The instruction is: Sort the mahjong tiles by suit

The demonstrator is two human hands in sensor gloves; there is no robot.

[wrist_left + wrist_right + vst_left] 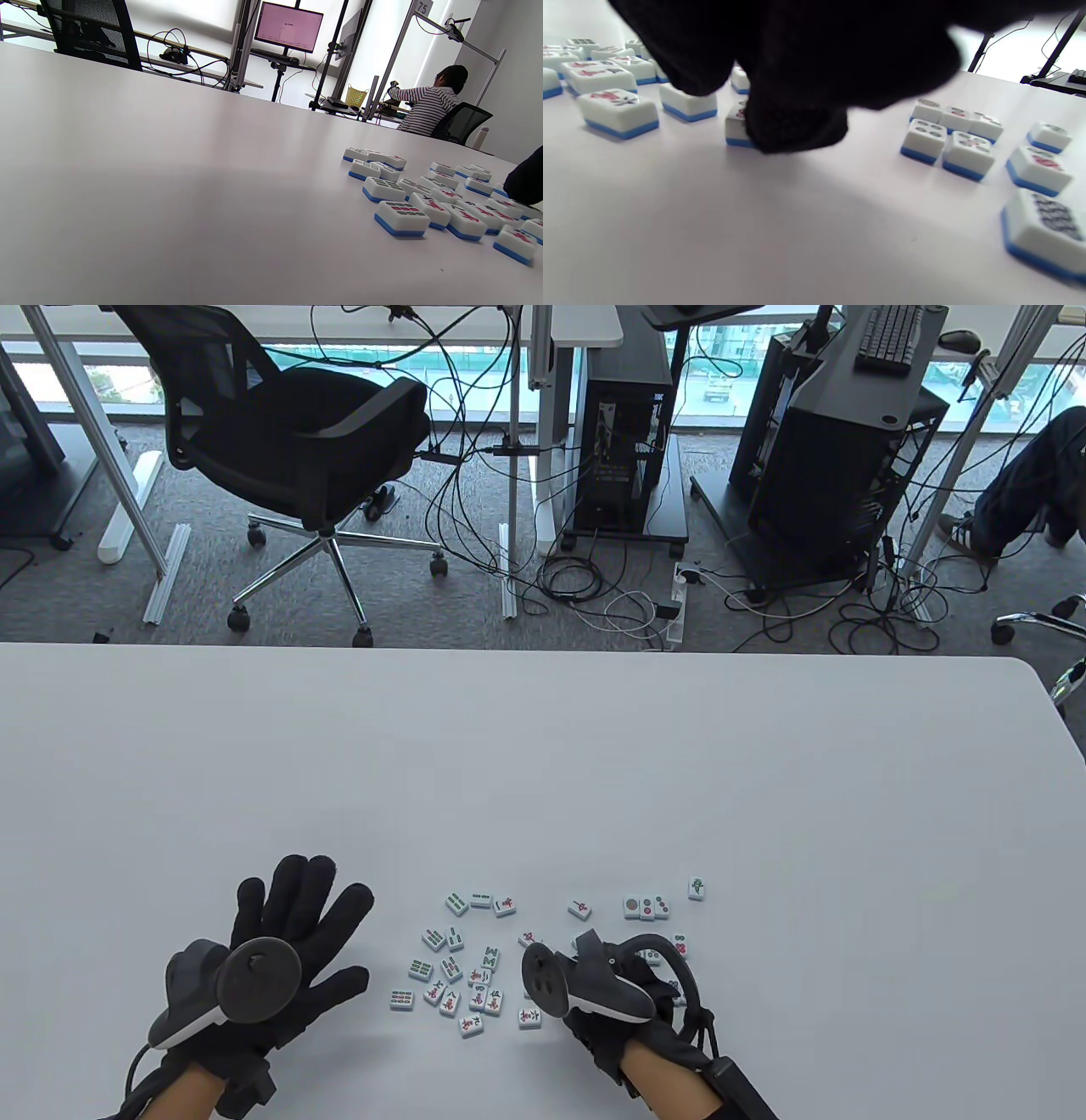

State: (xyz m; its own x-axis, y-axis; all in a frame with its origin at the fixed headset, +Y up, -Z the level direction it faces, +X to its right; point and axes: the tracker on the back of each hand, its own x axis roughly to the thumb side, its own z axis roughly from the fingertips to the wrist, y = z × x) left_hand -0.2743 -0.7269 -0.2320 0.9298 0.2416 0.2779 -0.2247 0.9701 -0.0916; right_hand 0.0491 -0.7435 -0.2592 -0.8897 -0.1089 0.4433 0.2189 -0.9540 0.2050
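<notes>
Several white mahjong tiles with blue backs (462, 976) lie face up in a loose heap between my hands; the left wrist view shows the tiles (401, 216) from the side. Three dot tiles (646, 908) form a short row to the right, with a lone tile (696, 887) beyond them. My left hand (288, 933) lies flat on the table left of the heap, fingers spread, holding nothing. My right hand (615, 984) hovers over the heap's right part, its fingers hidden under the tracker. In the right wrist view its fingertips (797, 123) curl down onto a red-character tile (734, 127).
The white table (543, 746) stretches far beyond the tiles. Past its far edge stand an office chair (288, 449), computer towers (624, 432) and floor cables. A person in a striped shirt (426, 108) sits at another desk.
</notes>
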